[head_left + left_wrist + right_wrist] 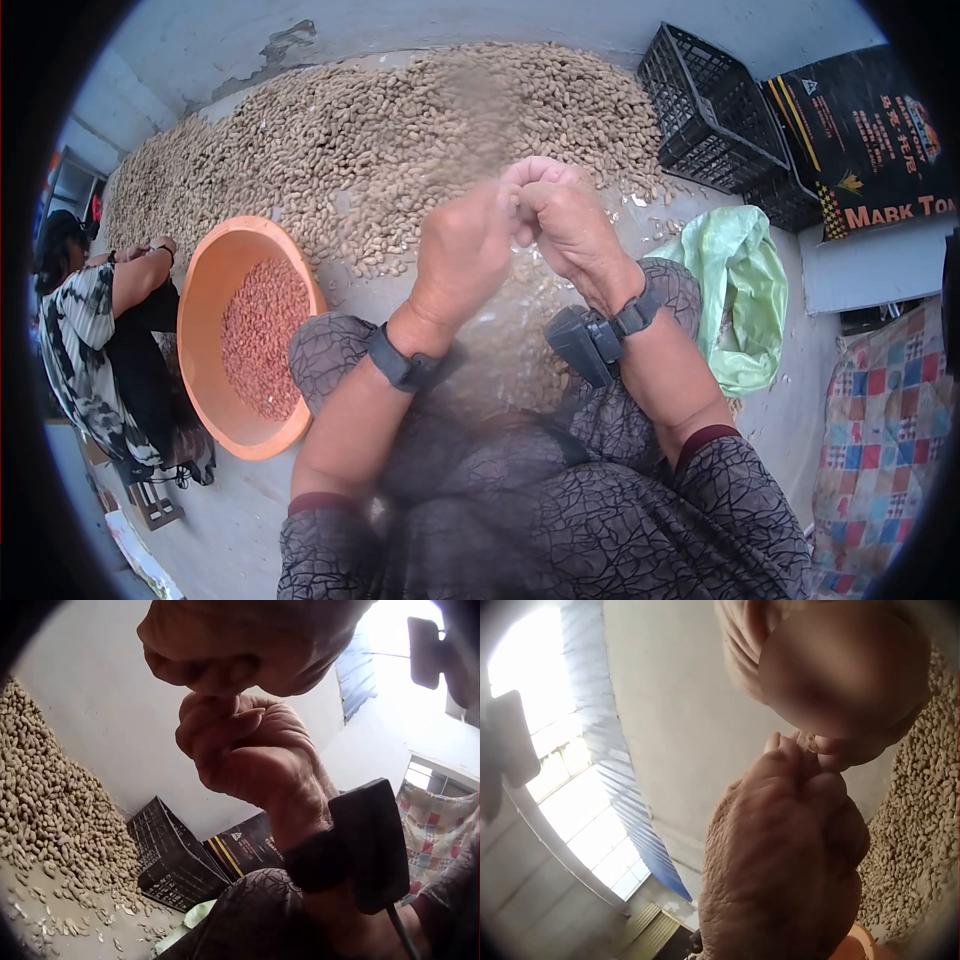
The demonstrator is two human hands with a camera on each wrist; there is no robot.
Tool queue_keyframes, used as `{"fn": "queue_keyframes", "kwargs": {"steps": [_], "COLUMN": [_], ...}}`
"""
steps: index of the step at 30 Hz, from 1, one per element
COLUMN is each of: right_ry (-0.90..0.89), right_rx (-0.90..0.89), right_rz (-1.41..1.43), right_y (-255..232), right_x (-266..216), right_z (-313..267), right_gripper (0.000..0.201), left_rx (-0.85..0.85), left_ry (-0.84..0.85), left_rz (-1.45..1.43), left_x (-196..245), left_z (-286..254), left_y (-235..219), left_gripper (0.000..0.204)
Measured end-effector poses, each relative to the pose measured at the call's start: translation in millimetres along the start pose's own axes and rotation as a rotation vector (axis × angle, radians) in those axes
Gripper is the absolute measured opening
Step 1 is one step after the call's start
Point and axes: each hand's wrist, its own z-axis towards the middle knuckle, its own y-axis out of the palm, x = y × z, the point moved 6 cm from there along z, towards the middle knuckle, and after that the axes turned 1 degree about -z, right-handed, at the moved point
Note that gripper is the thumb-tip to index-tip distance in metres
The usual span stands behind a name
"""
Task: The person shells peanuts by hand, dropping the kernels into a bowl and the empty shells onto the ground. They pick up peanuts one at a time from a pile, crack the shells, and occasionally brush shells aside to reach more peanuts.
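Both hands meet fingertip to fingertip above the lap. The left hand and right hand have curled fingers and pinch one small peanut between them. In the right wrist view a bit of the peanut's pitted shell shows between the fingertips; the rest is hidden. The left wrist view has the left hand above the right hand. Beyond the hands lies a large heap of unshelled peanuts. An orange basin of reddish shelled kernels stands to the left.
A green bag stands open beside the right knee. Behind it are black crates and a black printed sack. Another person sits at the far left. A checked cloth hangs at the right.
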Motion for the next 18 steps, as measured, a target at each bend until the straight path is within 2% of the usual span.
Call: {"fn": "queue_keyframes", "kwargs": {"steps": [4, 6, 7, 9, 13, 16, 18], "right_ry": [0.031, 0.042, 0.056, 0.047, 0.047, 0.052, 0.037], "right_rx": [-0.002, -0.007, -0.010, -0.030, -0.044, -0.059, -0.051], "right_rz": [0.087, 0.137, 0.184, 0.173, 0.052, 0.015, 0.024], "right_y": [4.7, 6.7, 7.4, 8.1, 7.1, 2.9, 2.4], "right_x": [2.1, -1.6, -3.1, -8.2, -6.8, -3.4, -2.8], "right_z": [0.6, -0.7, -1.2, -1.0, -1.3, -1.7, -1.6], "right_gripper": [0.017, 0.016, 0.015, 0.012, 0.018, 0.019, 0.019], "left_rx": [0.020, 0.005, 0.006, 0.011, -0.006, 0.029, 0.056], "left_ry": [-0.010, -0.235, -0.233, -0.357, -0.319, -0.345, -0.319], "left_rz": [-0.003, -0.349, -0.348, -0.640, -0.613, -0.695, -0.602], "left_x": [-10.5, -25.8, -24.6, -27.6, -24.1, -31.1, -31.5], "left_z": [4.4, 4.6, 5.5, 5.0, 3.0, 2.6, 3.5], "left_y": [-3.9, -3.4, -4.6, -3.5, -1.8, 1.8, 2.1], "left_gripper": [0.021, 0.021, 0.021, 0.022, 0.022, 0.021, 0.025]}}
